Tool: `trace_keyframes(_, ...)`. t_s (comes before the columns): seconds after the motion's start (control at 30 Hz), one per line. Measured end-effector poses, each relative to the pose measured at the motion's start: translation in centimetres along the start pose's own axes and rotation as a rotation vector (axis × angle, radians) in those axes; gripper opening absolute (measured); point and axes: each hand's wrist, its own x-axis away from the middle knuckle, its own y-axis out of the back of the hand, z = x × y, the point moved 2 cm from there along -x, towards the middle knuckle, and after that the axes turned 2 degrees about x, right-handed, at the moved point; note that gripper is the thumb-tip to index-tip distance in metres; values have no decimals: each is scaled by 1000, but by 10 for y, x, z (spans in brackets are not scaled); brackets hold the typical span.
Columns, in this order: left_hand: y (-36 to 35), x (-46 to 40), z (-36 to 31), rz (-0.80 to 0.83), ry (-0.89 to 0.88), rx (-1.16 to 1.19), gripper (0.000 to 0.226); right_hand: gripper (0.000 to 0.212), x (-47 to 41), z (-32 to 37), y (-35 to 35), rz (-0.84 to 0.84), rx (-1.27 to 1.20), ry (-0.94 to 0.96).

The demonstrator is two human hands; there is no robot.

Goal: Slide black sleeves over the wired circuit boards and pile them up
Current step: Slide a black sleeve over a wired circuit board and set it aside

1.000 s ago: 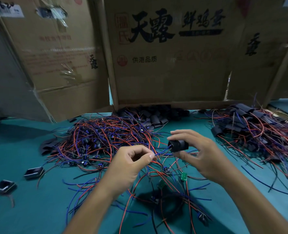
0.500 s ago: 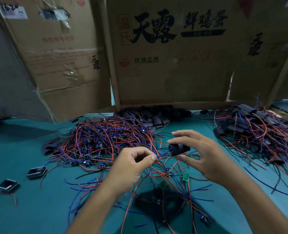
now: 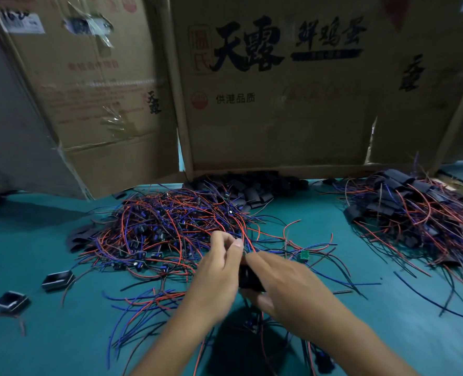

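**Worktop stock: sleeves, wired boards, cartons**

Item 1. Your left hand (image 3: 219,272) has its fingers curled, fingertips pinching red and blue wires at the near edge of the unsleeved heap.

Item 2. Your right hand (image 3: 287,286) is curled round a black sleeve (image 3: 248,278), just beside the left hand, near the middle of the green worktop (image 3: 320,240). Only a dark sliver of the sleeve shows between your hands; the board inside cannot be made out.

Item 3. Heap of unsleeved wired boards (image 3: 165,226), red and blue leads tangled, left of centre.

Item 4. One green circuit board (image 3: 304,255), loose, just right of your hands.

Item 5. Stock of empty black sleeves (image 3: 252,188), along the far edge, against the middle carton.

Item 6. Pile of finished sleeved boards (image 3: 414,207), towards the far right corner, leads trailing forward.

Item 7. Two small open-topped black parts (image 3: 58,279) and (image 3: 11,301), near the left edge, well apart from the heap.

Item 8. Middle carton (image 3: 276,118), standing at the far edge. Print reads 天露 in large black characters, 鲜鸡蛋 beside it, 供港品质 below, with red seals at left.

Item 9. Left carton (image 3: 94,99), taped, faded red print illegible; 天露 on its side.
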Motion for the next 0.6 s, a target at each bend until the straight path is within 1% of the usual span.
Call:
trace_keyframes(0.1, -6, 3, -2, 19, -19, -37, 27, 36, -1, 6, -6, 43, 165, -1)
trace_keyframes(0.13, -7, 4, -2, 24, -26, -49, 30, 37, -1, 6, -4, 18, 213, 9)
trace_keyframes(0.17, -9, 4, -2, 27, -23, -47, 33, 36, -2, 7, -3, 11, 240, 13)
trace_keyframes(0.23, -10, 3, 0, 37, 6, -48, 41, 34, -2, 8, -5, 85, 265, 9)
trace_keyframes(0.3, -11, 3, 4, 66, 53, -92, 48, 40, -2, 9, -13, 129, 300, -2)
trace_keyframes(0.33, -12, 3, 7, 79, 76, -120, 52, 41, -3, 11, -14, 117, 311, -4)
trace_keyframes(0.4, -14, 2, 11, 87, 105, -159, 59, 28, -3, 14, -15, 131, 312, -8)
trace_keyframes(0.43, -15, 1, 13, 83, 113, -166, 62, 23, -4, 18, -13, 89, 310, -4)
trace_keyframes(0.53, -16, 0, 18, 58, 108, -164, 65, 37, -3, 18, -21, 116, 192, -49)
trace_keyframes(0.6, -17, -2, 21, 61, 100, -157, 63, 43, -5, 14, -32, 125, 208, -3)
